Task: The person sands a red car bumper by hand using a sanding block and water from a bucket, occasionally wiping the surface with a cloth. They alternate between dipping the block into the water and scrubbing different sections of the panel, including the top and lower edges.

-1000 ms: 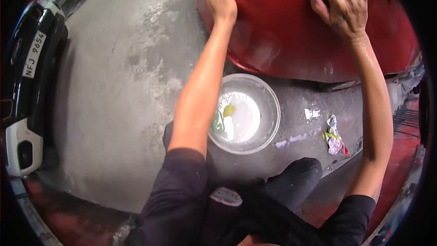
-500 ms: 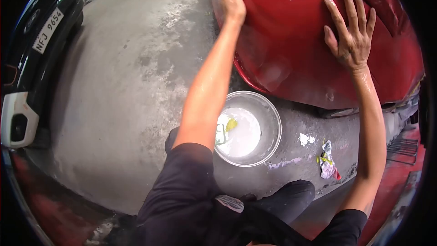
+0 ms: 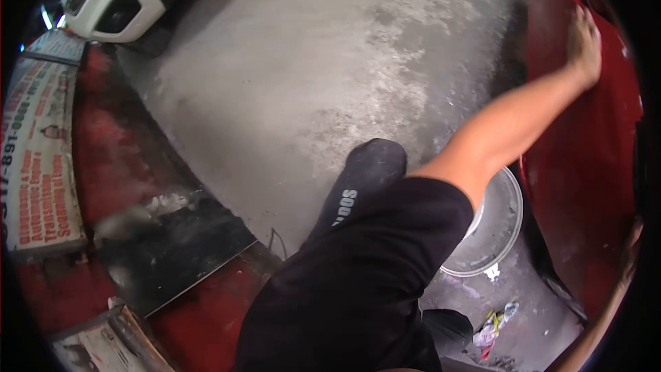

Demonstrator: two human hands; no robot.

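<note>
My left hand (image 3: 585,48) rests on the upper part of a red car body panel (image 3: 578,165), its fingers stretched along the surface and nothing visible in them. At the far right edge, my right hand (image 3: 630,255) lies against the same panel, seen edge-on and partly lost in the dark rim; it appears flat and holds nothing I can see. Below my left arm stands a round bucket (image 3: 506,234), partly covered by the arm and sleeve. A crumpled multicoloured rag (image 3: 492,331) lies on the floor near the bucket.
Grey concrete floor (image 3: 275,96) stretches across the middle. A vehicle's white bumper corner (image 3: 131,7) is at the upper left. Along the left side are a printed sign (image 3: 48,158), a dark flat panel (image 3: 172,255) and a red-painted strip (image 3: 110,131).
The view has swung left, so the red panel, bucket and rag now sit further right. Both hands stay on the panel; the right hand has shifted to the picture's edge.
</note>
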